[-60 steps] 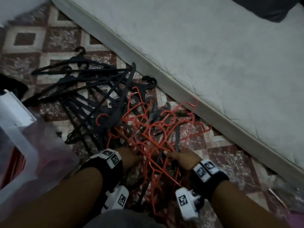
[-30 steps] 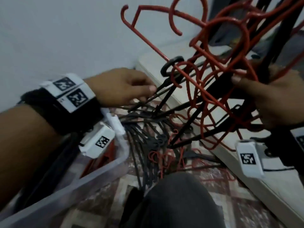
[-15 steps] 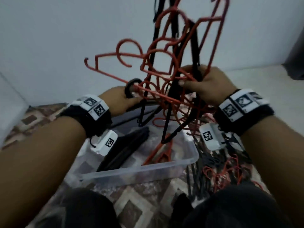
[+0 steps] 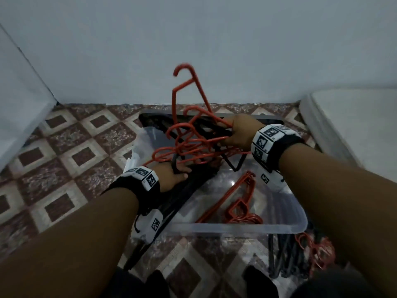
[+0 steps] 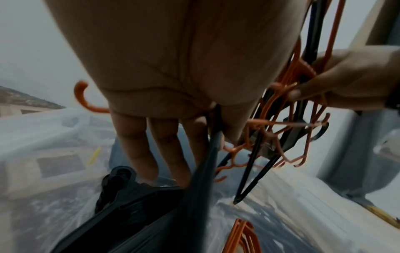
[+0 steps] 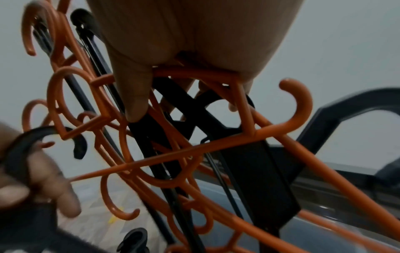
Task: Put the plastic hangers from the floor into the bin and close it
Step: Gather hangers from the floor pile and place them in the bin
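A tangled bundle of orange and black plastic hangers point(image 4: 189, 145) hangs over the far half of the clear plastic bin point(image 4: 236, 229). My right hand point(image 4: 231, 134) grips the bundle's right side, thumb and fingers curled round orange and black bars point(image 6: 194, 75). At the bundle's near left my left hand point(image 4: 182, 171) pinches a black hanger point(image 5: 214, 137) between thumb and index finger, its other fingers straight. Black hangers point(image 4: 184, 196) lie along the bin's left side and orange hangers point(image 4: 238, 209) on its floor. More hangers point(image 4: 311, 252) lie on the floor at lower right.
The bin stands on patterned floor tiles point(image 4: 81, 155) close to a pale wall point(image 4: 193, 50). A mattress edge point(image 4: 354, 125) runs along the right and a white panel point(image 4: 17, 100) along the left. A dark-rimmed piece point(image 4: 146, 117) stands behind the bin. My knees are at the bottom edge.
Both hands lifted the tangled bundle from the pile by the mattress, swung it left over the bin, and have now lowered it from chest height down to the bin's rim.
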The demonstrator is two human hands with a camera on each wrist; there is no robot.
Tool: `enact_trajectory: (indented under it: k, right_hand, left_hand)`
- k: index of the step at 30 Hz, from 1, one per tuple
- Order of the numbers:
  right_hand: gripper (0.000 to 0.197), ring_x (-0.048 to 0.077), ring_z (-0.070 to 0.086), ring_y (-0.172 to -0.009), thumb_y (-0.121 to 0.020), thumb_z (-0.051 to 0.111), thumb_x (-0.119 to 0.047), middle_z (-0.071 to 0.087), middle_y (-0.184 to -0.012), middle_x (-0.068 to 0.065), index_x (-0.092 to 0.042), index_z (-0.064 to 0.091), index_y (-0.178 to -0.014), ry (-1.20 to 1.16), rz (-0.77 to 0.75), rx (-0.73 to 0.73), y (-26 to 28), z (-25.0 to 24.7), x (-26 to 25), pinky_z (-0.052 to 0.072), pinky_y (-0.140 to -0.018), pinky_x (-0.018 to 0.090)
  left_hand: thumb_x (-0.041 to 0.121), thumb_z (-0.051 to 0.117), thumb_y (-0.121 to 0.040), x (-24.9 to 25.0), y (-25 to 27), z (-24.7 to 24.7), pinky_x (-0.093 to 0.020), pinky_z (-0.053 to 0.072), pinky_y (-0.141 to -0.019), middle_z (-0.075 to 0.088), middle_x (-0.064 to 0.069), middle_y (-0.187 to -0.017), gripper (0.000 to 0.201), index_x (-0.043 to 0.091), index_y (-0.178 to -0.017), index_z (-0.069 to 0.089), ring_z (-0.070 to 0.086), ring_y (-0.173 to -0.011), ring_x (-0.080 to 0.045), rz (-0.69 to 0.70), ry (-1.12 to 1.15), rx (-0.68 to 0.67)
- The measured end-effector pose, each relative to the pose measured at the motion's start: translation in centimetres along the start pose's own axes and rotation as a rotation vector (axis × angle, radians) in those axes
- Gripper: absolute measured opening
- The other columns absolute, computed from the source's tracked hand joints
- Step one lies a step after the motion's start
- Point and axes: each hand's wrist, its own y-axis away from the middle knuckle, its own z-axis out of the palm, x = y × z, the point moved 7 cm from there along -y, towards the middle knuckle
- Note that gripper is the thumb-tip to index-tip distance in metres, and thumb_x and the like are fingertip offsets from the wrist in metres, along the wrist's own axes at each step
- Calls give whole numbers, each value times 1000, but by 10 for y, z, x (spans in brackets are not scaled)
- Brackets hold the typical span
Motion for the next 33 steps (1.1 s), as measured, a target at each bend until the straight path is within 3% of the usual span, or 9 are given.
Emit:
enact_trajectory:
  k: [6,11,14,18,21,25,28,30,33]
  right_hand:
    - [22,19,65,-86,-80,76,-38,63,-86,-10,-40,56,-73,-25,28,8,-28,42,25,52,-76,30]
    - [13,15,67,-84,-82,76,-29,70,-88,-7,-31,70,-92,-133,159,7,-20,67,67,56,-83,36]
    - [18,8,65,-76,-80,78,-29,68,-82,-13,-36,64,-88,-192,189,31,-8,67,79,58,-81,36]
    - [43,-5,61,-80,-76,82,-37,65,-92,-19,-30,64,-115,-368,216,127,9,53,87,50,-69,13]
    - [40,7,67,-81,-79,78,-42,71,-94,-7,-24,67,-113,-407,241,252,19,30,87,54,-69,22]
    - [13,4,66,-73,-95,60,-26,71,-81,-9,-25,68,-105,-389,274,372,31,2,78,57,-74,27]
    - [19,16,69,-76,-94,56,-17,72,-82,-2,-30,68,-91,-413,293,398,38,-7,66,56,-68,27]
    - [22,16,68,-75,-88,58,-14,71,-85,-1,-31,68,-99,-390,309,326,41,-4,53,51,-56,20]
    - [28,19,69,-82,-88,58,-15,70,-98,2,-26,66,-112,-406,336,179,45,15,42,59,-70,30]
  left_hand:
    - [50,47,-96,-15,-19,-5,-36,45,-97,59,7,-130,33,43,-127,56,57,-112,-20,13,-82,75]
    - [43,50,-96,15,-25,-6,-38,49,-91,64,0,-122,33,37,-128,55,61,-104,-25,97,-70,127]
    - [39,55,-95,26,-24,-5,-29,46,-90,64,2,-120,32,36,-126,57,61,-104,-22,115,-65,121]
    - [41,61,-90,23,-23,-28,-24,41,-73,66,7,-99,14,34,-103,65,58,-86,-12,21,32,237]
    - [38,60,-93,24,-19,-40,-27,40,-72,61,4,-96,13,26,-98,58,56,-85,-18,2,48,244]
    - [14,50,-95,30,-11,-57,-28,49,-82,70,3,-105,21,23,-107,65,64,-97,-18,18,96,261]
    - [25,55,-95,36,-5,-70,-28,48,-82,70,-1,-109,18,22,-109,67,63,-101,-23,-25,23,389]
    - [35,57,-94,38,-3,-69,-29,48,-80,68,-1,-106,25,23,-116,62,63,-99,-24,-72,36,409]
    - [42,57,-93,42,-3,-58,-30,48,-80,65,-1,-101,39,22,-126,55,62,-97,-24,-87,39,327]
